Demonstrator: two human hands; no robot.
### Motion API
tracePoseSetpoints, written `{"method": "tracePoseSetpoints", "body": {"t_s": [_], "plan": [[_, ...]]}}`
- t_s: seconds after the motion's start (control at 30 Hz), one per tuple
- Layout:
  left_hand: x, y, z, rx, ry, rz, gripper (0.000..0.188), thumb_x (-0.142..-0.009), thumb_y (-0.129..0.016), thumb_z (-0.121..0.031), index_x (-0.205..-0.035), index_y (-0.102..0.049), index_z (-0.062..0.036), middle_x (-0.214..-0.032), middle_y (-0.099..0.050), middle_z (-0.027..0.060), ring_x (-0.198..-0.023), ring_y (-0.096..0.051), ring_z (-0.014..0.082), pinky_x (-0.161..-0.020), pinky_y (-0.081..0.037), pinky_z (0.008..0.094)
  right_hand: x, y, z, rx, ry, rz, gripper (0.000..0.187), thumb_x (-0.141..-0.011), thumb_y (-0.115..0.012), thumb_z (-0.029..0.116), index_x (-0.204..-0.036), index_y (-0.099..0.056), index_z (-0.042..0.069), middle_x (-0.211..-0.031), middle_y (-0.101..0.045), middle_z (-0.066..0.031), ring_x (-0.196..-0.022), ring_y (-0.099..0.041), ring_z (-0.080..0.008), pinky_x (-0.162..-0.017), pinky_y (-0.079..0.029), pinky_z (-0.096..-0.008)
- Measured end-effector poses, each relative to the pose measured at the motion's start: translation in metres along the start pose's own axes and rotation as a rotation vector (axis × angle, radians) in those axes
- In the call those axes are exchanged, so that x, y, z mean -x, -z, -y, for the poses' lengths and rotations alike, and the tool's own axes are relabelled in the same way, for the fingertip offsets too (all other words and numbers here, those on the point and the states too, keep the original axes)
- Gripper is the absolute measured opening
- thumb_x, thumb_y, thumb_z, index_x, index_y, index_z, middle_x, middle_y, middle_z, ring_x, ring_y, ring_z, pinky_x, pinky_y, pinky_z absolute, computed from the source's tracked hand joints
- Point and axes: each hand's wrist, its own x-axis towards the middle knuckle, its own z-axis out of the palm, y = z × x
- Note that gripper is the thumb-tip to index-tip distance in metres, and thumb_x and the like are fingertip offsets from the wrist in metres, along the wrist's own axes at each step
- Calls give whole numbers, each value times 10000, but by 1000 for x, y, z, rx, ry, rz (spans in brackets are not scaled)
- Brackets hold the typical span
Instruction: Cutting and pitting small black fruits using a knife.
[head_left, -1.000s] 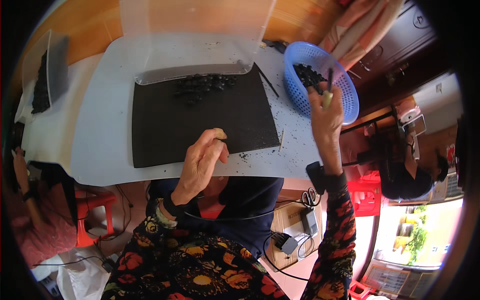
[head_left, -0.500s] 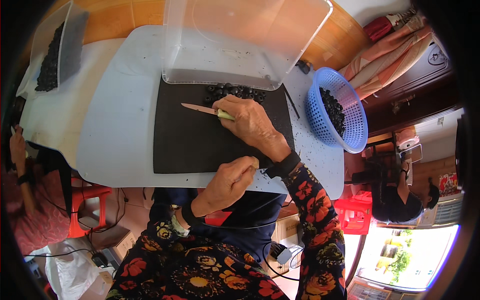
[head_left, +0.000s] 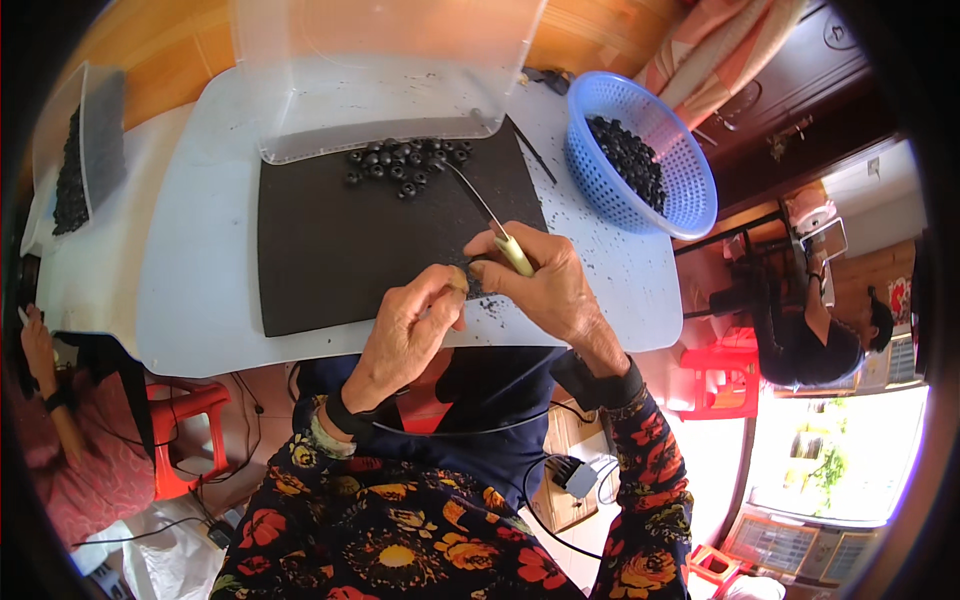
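My right hand (head_left: 550, 285) is closed round the pale green handle of a small knife (head_left: 481, 207). Its blade points away to the upper left, the tip close to a heap of small round black pieces with holes (head_left: 400, 160). My left hand (head_left: 412, 322) is curled, thumb and fingers pressed together, with a tan covering on one fingertip. Whether it holds a piece is hidden. The two hands nearly meet above the near right part of a black board (head_left: 330, 245); something small and dark shows between their fingertips. Black crumbs (head_left: 489, 307) lie just below.
A clear plastic bin (head_left: 380, 110) lies tipped at the board's far edge. To the right stands a blue basket (head_left: 590, 170) holding black pieces, beside a thin black rod (head_left: 532, 150). Another clear box (head_left: 105, 140) with black pieces is far left. Two other people sit at the sides.
My right hand has drawn back from the heap with the knife, whose blade has swung to point away from me. My left hand has risen to meet it. The view has shifted.
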Motion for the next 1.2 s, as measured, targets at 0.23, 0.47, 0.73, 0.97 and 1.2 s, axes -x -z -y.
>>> {"method": "tracePoseSetpoints", "body": {"t_s": [0.23,0.47,0.73,0.97,1.2], "plan": [[-5,-14,-8,-76,57,69,256,-987,-491,-230,-1001,-562,15,-690,-566,48,-651,-554,103,-598,-447,251,28,-8,-9,-35,162,-100,138,-848,-644,36,-974,-683,-6,-901,-639,-101,-758,-658,-170,-654,-529,-285],[-4,-22,-3,34,45,86,224,-975,-463,-162,-1024,-576,25,-739,-583,43,-688,-567,106,-642,-463,251,43,-23,-19,-162,120,-262,187,-868,-631,44,-1053,-632,17,-864,-656,-83,-683,-649,-145,-620,-516,-265],[-3,-22,-1,114,21,67,207,-924,-449,-97,-1032,-580,22,-766,-588,41,-700,-550,95,-670,-448,241,65,-30,-27,30,-25,-464,135,-881,-659,135,-850,-573,36,-634,-604,-97,-543,-602,-197,-521,-461,-315],[-1,-24,3,229,45,71,207,-932,-465,-128,-1011,-581,24,-799,-594,32,-688,-541,85,-655,-454,245,81,-27,-42,279,117,-354,231,-796,-702,144,-760,-501,37,-640,-582,-137,-569,-587,-358,-501,-448,-381],[-2,-28,-3,125,11,96,278,-972,-484,-233,-1007,-582,25,-825,-598,35,-685,-547,73,-632,-460,234,82,-23,-39,387,203,-311,261,-786,-729,200,-805,-512,55,-691,-585,-94,-568,-589,-320,-488,-448,-388]]}}
